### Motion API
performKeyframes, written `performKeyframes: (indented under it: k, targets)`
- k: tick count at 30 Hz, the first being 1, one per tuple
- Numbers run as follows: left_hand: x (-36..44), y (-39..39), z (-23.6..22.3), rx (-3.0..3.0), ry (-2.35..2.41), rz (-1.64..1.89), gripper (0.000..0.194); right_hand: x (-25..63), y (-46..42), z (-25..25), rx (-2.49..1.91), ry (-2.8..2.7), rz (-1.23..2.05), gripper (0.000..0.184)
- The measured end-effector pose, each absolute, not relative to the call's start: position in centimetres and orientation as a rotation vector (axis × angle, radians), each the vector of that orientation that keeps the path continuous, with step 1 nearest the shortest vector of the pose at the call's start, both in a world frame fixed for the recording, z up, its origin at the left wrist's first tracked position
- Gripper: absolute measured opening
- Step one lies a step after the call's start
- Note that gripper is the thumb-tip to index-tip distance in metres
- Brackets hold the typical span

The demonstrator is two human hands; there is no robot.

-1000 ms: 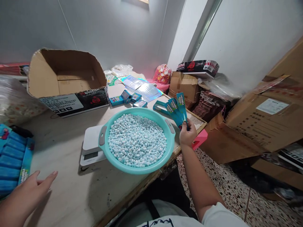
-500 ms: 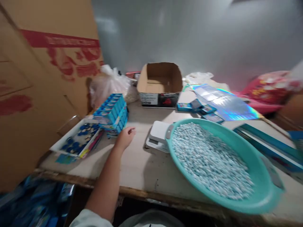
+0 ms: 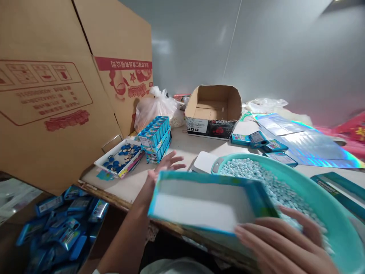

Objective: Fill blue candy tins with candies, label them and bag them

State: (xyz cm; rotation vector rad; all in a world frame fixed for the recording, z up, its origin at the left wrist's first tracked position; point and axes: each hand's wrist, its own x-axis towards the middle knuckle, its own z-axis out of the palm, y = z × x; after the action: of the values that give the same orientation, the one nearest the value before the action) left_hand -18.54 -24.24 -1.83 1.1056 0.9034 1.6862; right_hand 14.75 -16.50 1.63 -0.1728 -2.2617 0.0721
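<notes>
Head: left hand (image 3: pixel 165 165) spread, right hand (image 3: pixel 288 238) holding tray (image 3: pixel 199 201).

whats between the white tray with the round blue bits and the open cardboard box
A stack of small blue boxes stands right by the white tray, then bare tabletop runs to the open cardboard box; the head view shows this.

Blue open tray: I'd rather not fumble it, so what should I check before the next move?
1. Right hand on the blue tray: ok, fingers at its near right corner.
2. Left hand supporting it: cannot tell; fingers spread by its left end.
3. Tray's visible inside bare: ok.
4. Gap between tray and green basin: cannot tell; they overlap in view.
5. Scale display visible: not ok, hidden.
6. Stacked boxes standing: ok.
</notes>
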Motion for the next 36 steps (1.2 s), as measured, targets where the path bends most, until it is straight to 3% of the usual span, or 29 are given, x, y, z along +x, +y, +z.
performKeyframes:
  k: [4, 9, 16, 20, 24, 29, 36]
  targets:
    - [-22.1, -28.8, -0.6, 1.062, 1.085, 1.295, 0.102, 9.1, -18.3, 1.0, 0.017, -2.404, 0.182, 0.031]
    - [-25.1, -34.7, 0.0, 0.920, 1.610, 1.135, 0.075, 4.2, -20.1, -3.3, -0.093, -2.418, 0.397, 0.029]
    - [-26.8, -35.1, -2.0, 0.636, 1.832, 1.639, 0.079, -1.3, -19.2, -8.1, -0.285, -2.410, 0.556, 0.025]
    - [-26.5, -34.8, -2.1, 0.931, 1.918, 1.445, 0.085, -2.6, -19.0, -10.5, -0.431, -2.357, 0.587, 0.039]
    - [-26.8, -34.4, -2.9, 0.933, 2.101, 1.334, 0.070, -1.9, -19.4, -11.2, -0.478, -2.269, 0.641, 0.039]
    - [-27.9, -33.4, -4.8, 0.736, 2.147, 1.533, 0.072, -0.6, -19.6, -10.2, -0.487, -2.135, 0.765, 0.026]
    - [-27.6, -32.4, -6.5, 0.485, 2.323, 1.828, 0.058, -0.3, -19.8, -10.2, -0.398, -2.244, 0.971, 0.026]
